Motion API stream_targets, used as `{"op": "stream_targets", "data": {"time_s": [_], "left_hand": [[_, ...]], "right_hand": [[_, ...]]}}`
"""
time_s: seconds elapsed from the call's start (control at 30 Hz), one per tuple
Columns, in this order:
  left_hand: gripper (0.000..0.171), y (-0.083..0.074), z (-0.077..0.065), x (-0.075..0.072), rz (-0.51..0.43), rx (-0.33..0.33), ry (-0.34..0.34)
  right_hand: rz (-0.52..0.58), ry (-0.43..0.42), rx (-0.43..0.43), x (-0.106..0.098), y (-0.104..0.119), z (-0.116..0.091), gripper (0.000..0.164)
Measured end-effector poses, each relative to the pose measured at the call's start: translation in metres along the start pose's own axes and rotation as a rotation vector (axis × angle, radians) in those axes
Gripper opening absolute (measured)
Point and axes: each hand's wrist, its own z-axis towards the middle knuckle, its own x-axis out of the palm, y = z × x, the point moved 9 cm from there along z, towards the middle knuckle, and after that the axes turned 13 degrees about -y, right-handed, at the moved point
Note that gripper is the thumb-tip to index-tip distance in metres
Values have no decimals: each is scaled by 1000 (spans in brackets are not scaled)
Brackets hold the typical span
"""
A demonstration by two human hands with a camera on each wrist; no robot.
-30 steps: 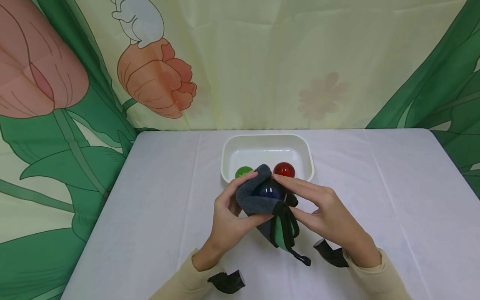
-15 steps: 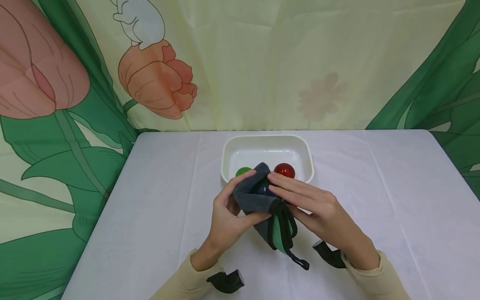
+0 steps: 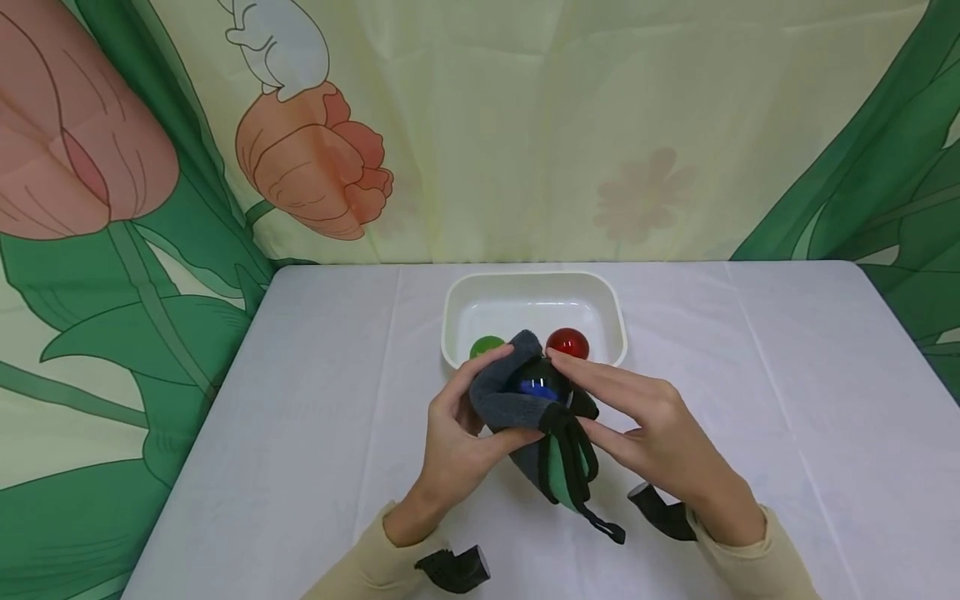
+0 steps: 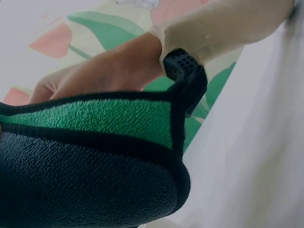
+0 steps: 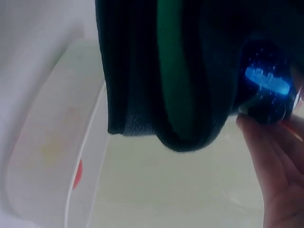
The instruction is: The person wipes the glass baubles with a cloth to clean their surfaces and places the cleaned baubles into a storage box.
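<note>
A dark blue glossy ball sits in the folds of a grey-blue and green cloth with black edging and a hanging loop. My left hand grips the cloth around the ball's left side, fingers behind and thumb in front. With fingertips and thumb, my right hand pinches the ball from the right. The right wrist view shows the ball shining beside the hanging cloth. In the left wrist view the cloth covers most of the ball side, and the ball is hidden.
Just behind the hands, a white rectangular tray holds a green ball and a red ball. A white cloth covers the table. A printed curtain hangs behind it. Dark wrist cameras jut from both sleeves.
My right fingers spread over the ball and covered much of it, then drew back to its right edge. More of the ball shows again. My left hand keeps its hold on the cloth.
</note>
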Motion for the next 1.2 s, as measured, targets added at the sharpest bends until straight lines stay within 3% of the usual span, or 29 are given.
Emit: {"op": "stream_targets", "data": {"time_s": [0.17,0.4,0.83,1.03,1.2], "left_hand": [[67,0,1,-2,-41,-31,-24],[67,-3,0,-1,-46,-9,-9],[66,-5,-1,1,-57,-10,14],[69,-7,-1,-1,-62,-5,1],[69,-7,0,-1,-82,-12,9]], "right_hand": [[-21,28,-83,5,5,1,48],[-57,-19,-193,5,14,3,37],[-2,-45,-178,0,13,0,41],[-37,-7,-190,1,16,1,42],[12,31,-236,3,24,5,38]]}}
